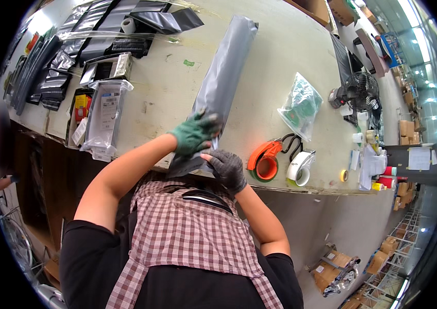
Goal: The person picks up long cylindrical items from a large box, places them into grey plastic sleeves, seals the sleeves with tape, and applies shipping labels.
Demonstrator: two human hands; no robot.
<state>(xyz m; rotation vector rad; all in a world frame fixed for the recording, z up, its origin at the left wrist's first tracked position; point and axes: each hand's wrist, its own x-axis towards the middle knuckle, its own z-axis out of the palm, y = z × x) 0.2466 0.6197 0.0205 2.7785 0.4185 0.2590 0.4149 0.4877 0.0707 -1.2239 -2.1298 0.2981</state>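
A long grey plastic mailing bag (226,72) lies lengthwise on the table, its far end square and filled out, its near end loose and crumpled at the table's front edge. My left hand (196,135), in a green glove, rests on the lower part of the bag with its fingers stretched across it. Close beside it, my right hand (225,169) wears a dark grey glove and is curled, gripping the loose near end of the bag. The thumb tip shows bare.
Right of the bag are an orange tape dispenser (266,160), a white tape dispenser (301,167) and a clear plastic bag (302,105) with green contents. A black fan (361,91) stands farther right. Left is a clear bin (106,116); stacked dark bags (95,31) lie behind.
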